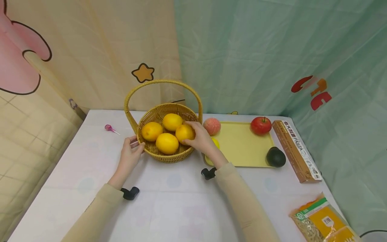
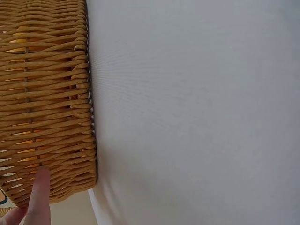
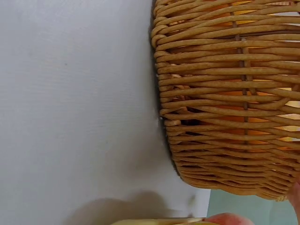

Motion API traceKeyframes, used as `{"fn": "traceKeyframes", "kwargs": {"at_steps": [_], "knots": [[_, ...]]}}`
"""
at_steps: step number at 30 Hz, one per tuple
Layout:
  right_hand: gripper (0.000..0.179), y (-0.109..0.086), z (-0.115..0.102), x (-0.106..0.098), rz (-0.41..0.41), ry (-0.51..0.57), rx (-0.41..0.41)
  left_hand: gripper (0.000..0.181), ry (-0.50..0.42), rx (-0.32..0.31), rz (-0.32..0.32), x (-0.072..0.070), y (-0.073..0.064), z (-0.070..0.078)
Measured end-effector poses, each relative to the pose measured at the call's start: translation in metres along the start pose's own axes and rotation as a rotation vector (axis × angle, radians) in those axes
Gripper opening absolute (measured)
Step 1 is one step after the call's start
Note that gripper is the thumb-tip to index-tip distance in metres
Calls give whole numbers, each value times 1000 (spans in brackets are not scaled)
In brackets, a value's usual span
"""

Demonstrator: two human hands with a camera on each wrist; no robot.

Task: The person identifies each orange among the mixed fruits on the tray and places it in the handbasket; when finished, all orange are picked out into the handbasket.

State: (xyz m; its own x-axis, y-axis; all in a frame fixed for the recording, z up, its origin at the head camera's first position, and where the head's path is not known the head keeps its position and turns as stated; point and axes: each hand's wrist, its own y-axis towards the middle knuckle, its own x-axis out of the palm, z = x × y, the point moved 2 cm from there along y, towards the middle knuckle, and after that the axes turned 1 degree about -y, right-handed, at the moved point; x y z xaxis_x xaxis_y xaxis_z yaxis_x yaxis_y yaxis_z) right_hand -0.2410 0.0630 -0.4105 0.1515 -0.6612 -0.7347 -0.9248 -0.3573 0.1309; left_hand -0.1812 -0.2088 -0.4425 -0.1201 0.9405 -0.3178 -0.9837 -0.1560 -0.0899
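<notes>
A wicker basket with a tall arched handle stands on the table, holding several yellow lemons. My left hand pinches the basket's left rim, thumb on the near side. In the left wrist view, a finger lies against the woven wall. Inside the basket, my right hand grips the rightmost lemon from its right side. The right wrist view shows mostly the basket's woven side, with only a sliver of the hand at the edge.
Right of the basket lies a yellow tray with a peach, a red pomegranate-like fruit, an avocado and a partly hidden yellow thing. A pasta box, a noodle bag and a lollipop lie farther out.
</notes>
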Motion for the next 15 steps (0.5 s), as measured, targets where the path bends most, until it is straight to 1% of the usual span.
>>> {"fn": "traceKeyframes", "kwargs": {"at_steps": [3, 5, 7, 9, 11, 15], "knots": [[58, -6, -1, -8, 49, 74, -12, 57, 24, 7, -4, -2, -1, 1], [51, -11, -1, -16, 81, 125, -15, 54, 47, 20, 18, -4, -3, 3], [45, -16, -1, -24, 116, 191, -21, 51, 67, 37, 58, -7, -7, 5], [39, -21, -1, -33, 159, 252, -39, 47, 57, 68, 111, -11, -12, 9], [35, -27, -1, -43, 204, 300, -49, 44, 27, 108, 154, -14, -16, 16], [29, -40, 2, -67, 289, 297, -56, 39, -36, 205, 201, -18, -22, 37]]}}
